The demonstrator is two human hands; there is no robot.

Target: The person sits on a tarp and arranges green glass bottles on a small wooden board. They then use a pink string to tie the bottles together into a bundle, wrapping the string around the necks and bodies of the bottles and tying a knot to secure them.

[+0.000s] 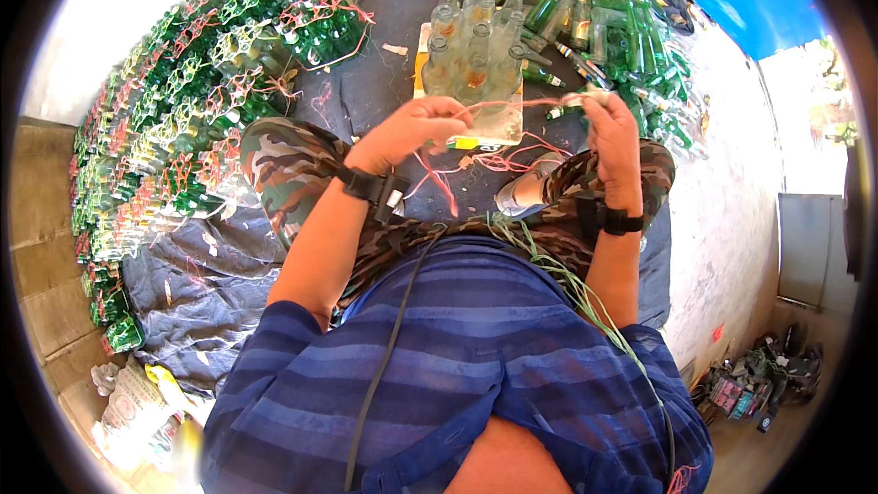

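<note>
left hand point(412, 133) and right hand point(611, 133) each pinch closed on thin pink string point(512, 102), stretched over clustered clear glass bottles point(471, 55) on the floor ahead. string: light, limp. bottles: heavy, fragile, slippery; hold by necks.

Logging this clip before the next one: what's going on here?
A seated person stretches a thin pink string between the left hand and right hand, just in front of a cluster of clear glass bottles standing upright on a dark cloth. Tied bundles of green bottles are stacked to the left, and loose green bottles lie in a pile beyond the right hand.
</note>
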